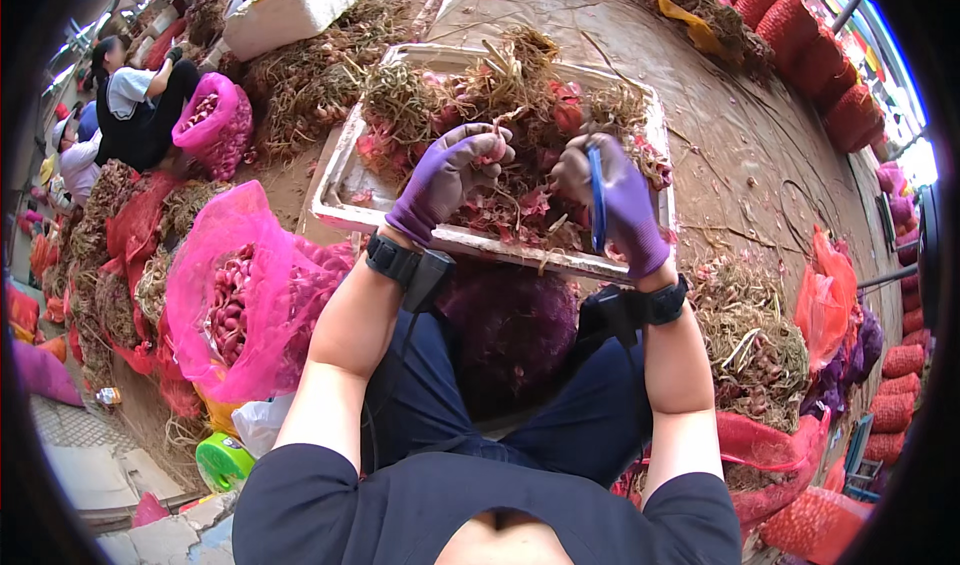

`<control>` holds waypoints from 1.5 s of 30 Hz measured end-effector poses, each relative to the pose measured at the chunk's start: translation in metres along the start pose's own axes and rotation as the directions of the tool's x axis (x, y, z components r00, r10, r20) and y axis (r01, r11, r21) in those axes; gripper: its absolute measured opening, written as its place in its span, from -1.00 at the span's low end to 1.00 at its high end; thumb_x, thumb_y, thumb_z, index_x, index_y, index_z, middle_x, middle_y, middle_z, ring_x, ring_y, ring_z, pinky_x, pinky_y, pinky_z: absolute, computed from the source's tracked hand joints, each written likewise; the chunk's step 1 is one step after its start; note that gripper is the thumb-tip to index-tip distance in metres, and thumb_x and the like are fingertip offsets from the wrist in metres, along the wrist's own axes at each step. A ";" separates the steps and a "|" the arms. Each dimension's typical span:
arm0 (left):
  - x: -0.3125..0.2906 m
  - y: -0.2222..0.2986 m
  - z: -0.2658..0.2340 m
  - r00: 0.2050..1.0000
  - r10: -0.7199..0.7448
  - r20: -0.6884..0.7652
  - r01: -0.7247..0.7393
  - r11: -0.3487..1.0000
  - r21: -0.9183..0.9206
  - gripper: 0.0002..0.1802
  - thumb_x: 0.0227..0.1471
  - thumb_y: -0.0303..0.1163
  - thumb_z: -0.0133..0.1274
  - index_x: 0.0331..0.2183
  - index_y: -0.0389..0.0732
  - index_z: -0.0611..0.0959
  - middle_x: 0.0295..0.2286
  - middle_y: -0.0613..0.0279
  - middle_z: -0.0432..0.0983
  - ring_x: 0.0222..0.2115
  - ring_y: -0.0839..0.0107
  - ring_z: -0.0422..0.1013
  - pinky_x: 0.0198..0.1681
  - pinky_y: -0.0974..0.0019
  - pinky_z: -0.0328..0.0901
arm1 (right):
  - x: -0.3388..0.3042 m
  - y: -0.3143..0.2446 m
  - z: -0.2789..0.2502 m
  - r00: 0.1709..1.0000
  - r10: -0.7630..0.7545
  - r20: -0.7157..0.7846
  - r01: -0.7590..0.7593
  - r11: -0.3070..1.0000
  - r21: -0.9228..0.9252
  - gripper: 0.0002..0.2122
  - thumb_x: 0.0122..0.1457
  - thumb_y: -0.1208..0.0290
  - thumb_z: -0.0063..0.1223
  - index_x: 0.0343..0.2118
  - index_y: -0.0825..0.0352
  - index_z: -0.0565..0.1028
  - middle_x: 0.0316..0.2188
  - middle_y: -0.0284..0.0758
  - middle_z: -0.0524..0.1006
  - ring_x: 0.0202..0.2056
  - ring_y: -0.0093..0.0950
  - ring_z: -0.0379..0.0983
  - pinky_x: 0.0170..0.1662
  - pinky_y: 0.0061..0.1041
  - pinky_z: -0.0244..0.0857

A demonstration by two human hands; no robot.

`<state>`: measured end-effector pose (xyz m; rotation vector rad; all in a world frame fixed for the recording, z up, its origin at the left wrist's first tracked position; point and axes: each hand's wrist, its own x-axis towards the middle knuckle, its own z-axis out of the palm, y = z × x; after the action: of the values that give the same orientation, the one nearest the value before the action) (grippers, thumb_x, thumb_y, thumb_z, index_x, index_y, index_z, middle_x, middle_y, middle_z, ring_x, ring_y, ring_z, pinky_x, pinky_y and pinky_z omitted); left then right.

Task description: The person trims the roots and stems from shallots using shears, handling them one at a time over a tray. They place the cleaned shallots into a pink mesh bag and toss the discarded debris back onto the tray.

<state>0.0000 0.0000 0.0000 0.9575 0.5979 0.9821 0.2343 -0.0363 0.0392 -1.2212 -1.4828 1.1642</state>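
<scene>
My left hand (447,177), in a purple and grey glove, is closed around a small pinkish shallot (491,148) with a dry stem sticking up. In the same kind of glove, my right hand (622,197) grips a slim tool with a long blue handle (598,200); its working end is hidden or blurred. Both hands are above a white foam tray (340,170), apart from each other. Heaped in the tray are bunches of dried shallots (515,75) with straw-like stalks, roots and reddish skins.
An open pink mesh bag (215,295) of shallots stands on my left, with a green container (223,460) nearer me. Stalk piles (745,335) lie on my right. A white foam box (295,10) sits far left, near seated people (140,95). Filled red sacks (800,40) line the far right.
</scene>
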 end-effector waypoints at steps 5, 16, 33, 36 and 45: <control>-0.003 0.002 -0.004 0.989 0.099 -0.111 -0.096 0.995 0.028 -0.70 0.17 -0.29 -0.04 -0.12 -0.26 0.55 -0.32 0.28 0.54 -0.38 0.57 0.44 -0.27 0.46 0.37 | -0.013 -0.016 0.015 0.989 0.050 0.140 0.023 0.880 -0.475 -0.44 0.01 -0.15 0.15 -0.30 0.38 0.43 -0.55 -0.17 0.49 -0.45 -0.34 0.47 -0.32 -0.40 0.33; -0.006 0.006 0.012 0.991 0.094 -0.094 -0.081 0.988 0.128 -0.69 0.07 -0.23 0.07 -0.19 -0.22 0.56 -0.41 0.30 0.57 -0.46 0.61 0.43 -0.46 0.53 0.29 | -0.019 -0.024 0.016 0.929 0.275 0.249 -0.233 0.954 -0.188 -0.66 0.11 0.07 0.14 -0.40 0.32 0.45 -0.59 -0.43 0.45 -0.56 -0.63 0.42 -0.49 -0.64 0.27; 0.001 -0.003 -0.005 0.986 0.144 0.080 -0.113 0.944 -0.309 -0.57 0.08 -0.48 -0.01 0.02 -0.27 0.44 -0.16 0.04 0.50 -0.37 0.50 0.43 -0.14 0.35 0.34 | -0.012 -0.009 0.025 0.987 0.021 0.161 0.017 0.972 -0.234 -0.50 0.04 0.13 0.24 -0.08 0.36 0.35 -0.39 -0.30 0.49 -0.42 -0.54 0.43 -0.35 -0.51 0.34; 0.000 0.002 0.002 0.991 0.133 -0.021 -0.133 0.948 -0.289 -0.54 0.08 -0.47 -0.02 0.05 -0.26 0.41 -0.24 0.21 0.52 -0.38 0.53 0.43 -0.17 0.37 0.35 | -0.015 -0.016 0.015 0.970 0.143 0.199 -0.077 0.948 -0.308 -0.54 0.05 0.05 0.21 -0.19 0.36 0.41 -0.45 -0.31 0.49 -0.43 -0.57 0.41 -0.32 -0.53 0.31; -0.008 0.011 -0.002 0.985 0.154 0.077 -0.124 0.945 -0.303 -0.44 0.03 -0.49 0.00 0.11 -0.25 0.34 -0.18 0.23 0.46 -0.28 0.51 0.44 -0.07 0.36 0.36 | -0.012 -0.020 0.021 0.935 0.176 0.308 -0.084 0.954 -0.289 -0.64 0.12 0.11 0.12 -0.25 0.37 0.48 -0.49 -0.41 0.46 -0.41 -0.62 0.37 -0.32 -0.57 0.29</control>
<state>-0.0097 -0.0036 0.0093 0.7812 0.2885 1.1079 0.2117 -0.0529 0.0544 -1.3751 -1.8862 1.3381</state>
